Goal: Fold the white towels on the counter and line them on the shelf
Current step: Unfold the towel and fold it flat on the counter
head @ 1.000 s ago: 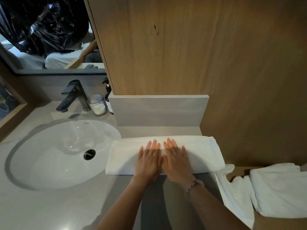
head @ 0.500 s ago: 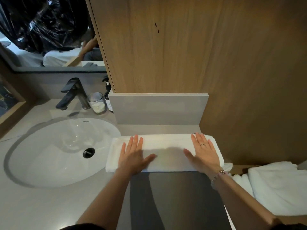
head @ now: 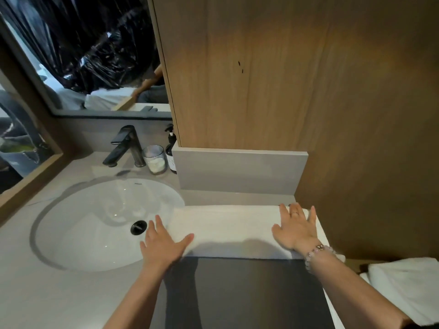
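- The white towel (head: 237, 229) is lying on the desk (head: 47, 293) as a long folded strip. It is sitting between the sink (head: 83, 233) and the wooden wall (head: 368, 162).
- The left grip (head: 164, 246) is pressing down flat at the strip's left end, fingers straight and spread, thumb reaching across the cloth and pinching nothing.
- The right grip (head: 297, 231) is doing the same at the right end, palm down and fingers fanned, with a ring showing and a bead bracelet (head: 318, 251) sitting on the wrist.
- The long axis is running left to right, straight from one grip to the other, with bare cloth lying between them. Either end looks ready to be carried across to the other.
- The left grip is working beside the sink and the right grip beside the wall.
- The towel's left edge is hiding under the palm, so it may be overhanging the sink rim, though I can't say for sure.
- More white towels (head: 408, 283) are waiting at lower right, on what is probably the shelf.
- A tiny mark is showing inside the sink and a label on the dark pump bottle (head: 171, 155), both too small to read.
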Available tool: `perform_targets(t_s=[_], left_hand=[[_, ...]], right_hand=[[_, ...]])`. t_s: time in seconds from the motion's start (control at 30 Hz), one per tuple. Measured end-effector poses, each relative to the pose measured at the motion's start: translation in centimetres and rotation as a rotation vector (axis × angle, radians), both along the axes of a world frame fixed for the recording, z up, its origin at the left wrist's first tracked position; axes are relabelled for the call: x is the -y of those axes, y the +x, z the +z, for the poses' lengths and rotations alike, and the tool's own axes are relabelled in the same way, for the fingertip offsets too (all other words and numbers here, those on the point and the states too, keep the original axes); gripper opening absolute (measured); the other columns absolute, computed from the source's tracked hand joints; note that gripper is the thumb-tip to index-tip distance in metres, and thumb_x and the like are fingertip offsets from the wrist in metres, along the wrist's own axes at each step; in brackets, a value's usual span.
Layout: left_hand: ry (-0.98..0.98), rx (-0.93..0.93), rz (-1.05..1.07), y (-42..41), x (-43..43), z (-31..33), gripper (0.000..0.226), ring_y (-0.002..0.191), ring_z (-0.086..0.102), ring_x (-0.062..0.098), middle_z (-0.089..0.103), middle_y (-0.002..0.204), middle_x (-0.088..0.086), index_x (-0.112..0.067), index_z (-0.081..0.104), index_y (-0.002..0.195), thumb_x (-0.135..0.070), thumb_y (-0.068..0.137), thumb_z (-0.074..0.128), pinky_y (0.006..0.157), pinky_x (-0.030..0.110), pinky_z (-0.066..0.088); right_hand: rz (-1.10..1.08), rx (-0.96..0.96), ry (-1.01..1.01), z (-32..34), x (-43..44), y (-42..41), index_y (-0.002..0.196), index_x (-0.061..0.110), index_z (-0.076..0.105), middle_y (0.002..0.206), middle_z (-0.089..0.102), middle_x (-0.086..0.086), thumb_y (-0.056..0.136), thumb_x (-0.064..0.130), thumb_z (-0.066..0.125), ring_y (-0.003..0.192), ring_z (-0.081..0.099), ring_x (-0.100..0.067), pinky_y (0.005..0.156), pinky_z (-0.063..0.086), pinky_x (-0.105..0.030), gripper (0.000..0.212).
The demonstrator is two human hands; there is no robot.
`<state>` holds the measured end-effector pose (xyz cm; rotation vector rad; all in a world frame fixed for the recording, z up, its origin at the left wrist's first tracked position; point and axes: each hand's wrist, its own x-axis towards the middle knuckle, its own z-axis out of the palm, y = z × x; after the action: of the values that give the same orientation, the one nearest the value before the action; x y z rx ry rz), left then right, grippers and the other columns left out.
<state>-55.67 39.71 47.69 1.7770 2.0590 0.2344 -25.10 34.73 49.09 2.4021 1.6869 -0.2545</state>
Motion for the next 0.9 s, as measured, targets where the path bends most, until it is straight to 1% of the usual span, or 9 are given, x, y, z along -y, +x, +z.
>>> perform_targets(t_s=[0.1,0.2,0.33,0.47,0.57,0.63,0.77,0.83,0.9], left_hand=[[-0.074,0.103,0.103,-0.4,0.7,-0.2,0.092,0.138,0.032,0.028,0.033,0.15,0.012,-0.007,0.009,0.148,-0.06,0.085,0.051,0.114,0.044,0.015],[-0.097,0.078,0.082,0.0,1.2,-0.5,0.065,0.131,0.041,0.025,0.049,0.139,0.007,-0.014,0.029,0.141,-0.054,0.092,0.042,0.115,0.042,0.012],[0.03,0.153,0.109,0.3,1.4,-0.4,0.047,0.122,0.048,0.026,0.055,0.13,0.005,-0.015,0.042,0.132,-0.04,0.093,0.049,0.105,0.035,0.031],[0.151,0.415,0.112,0.3,1.8,-0.1,0.034,0.109,0.052,0.025,0.058,0.114,0.003,-0.013,0.051,0.123,-0.019,0.09,0.056,0.088,0.03,0.038],[0.21,0.548,0.11,0.8,2.1,0.6,0.027,0.097,0.051,0.019,0.057,0.107,0.0,-0.015,0.054,0.116,-0.013,0.089,0.056,0.081,0.026,0.034],[0.256,0.613,0.112,1.0,1.9,1.5,0.023,0.096,0.055,0.021,0.059,0.101,0.0,-0.02,0.054,0.107,-0.012,0.086,0.061,0.08,0.026,0.036],[0.286,0.913,0.173,2.5,1.1,4.8,0.039,0.089,0.059,0.022,0.057,0.101,0.005,-0.016,0.054,0.113,-0.01,0.08,0.072,0.076,0.026,0.042],[0.208,1.161,0.142,3.9,0.8,6.8,0.044,0.087,0.059,0.017,0.056,0.108,0.006,-0.013,0.049,0.12,-0.012,0.081,0.072,0.07,0.02,0.044],[0.053,1.416,0.008,5.7,0.5,7.9,0.041,0.099,0.063,0.021,0.064,0.113,0.008,-0.005,0.052,0.119,-0.015,0.083,0.069,0.073,0.02,0.05]], right_hand=[[0.136,-0.192,0.032,0.3,-2.5,-3.4,0.152,0.021,0.004,0.159,0.004,-0.002,0.096,0.052,0.026,0.147,-0.001,-0.019,0.116,-0.008,-0.049,0.068],[0.241,-0.304,0.031,0.1,-4.5,-7.5,0.151,0.023,0.003,0.159,0.009,-0.003,0.096,0.051,0.032,0.146,0.003,-0.019,0.117,-0.002,-0.046,0.069],[0.279,-0.246,0.077,0.0,-5.6,-10.2,0.15,0.019,0.013,0.153,0.024,-0.01,0.092,0.053,0.04,0.143,0.017,-0.024,0.117,0.006,-0.047,0.072],[0.308,-0.193,0.067,0.1,-5.6,-9.4,0.141,0.014,0.034,0.145,0.036,-0.01,0.09,0.058,0.042,0.136,0.03,-0.025,0.113,0.021,-0.04,0.067],[0.306,-0.303,0.073,0.1,-4.6,-8.3,0.13,0.013,0.047,0.131,0.045,-0.008,0.092,0.053,0.045,0.125,0.041,-0.025,0.102,0.034,-0.032,0.055],[0.265,-0.412,0.124,0.4,-3.6,-7.6,0.123,0.012,0.05,0.124,0.049,-0.007,0.092,0.049,0.049,0.118,0.046,-0.024,0.093,0.036,-0.029,0.048],[0.094,-0.616,0.313,2.8,-1.4,-6.0,0.097,0.017,0.057,0.1,0.062,0.0,0.087,0.043,0.059,0.094,0.058,-0.02,0.075,0.04,-0.028,0.028],[0.0,-0.738,0.42,4.6,-0.4,-5.3,0.089,0.018,0.06,0.089,0.064,0.004,0.086,0.037,0.063,0.083,0.061,-0.016,0.068,0.044,-0.025,0.02],[-0.083,-0.842,0.532,6.2,0.7,-4.6,0.084,0.022,0.063,0.083,0.066,0.006,0.087,0.032,0.064,0.075,0.062,-0.011,0.059,0.043,-0.015,0.01]])
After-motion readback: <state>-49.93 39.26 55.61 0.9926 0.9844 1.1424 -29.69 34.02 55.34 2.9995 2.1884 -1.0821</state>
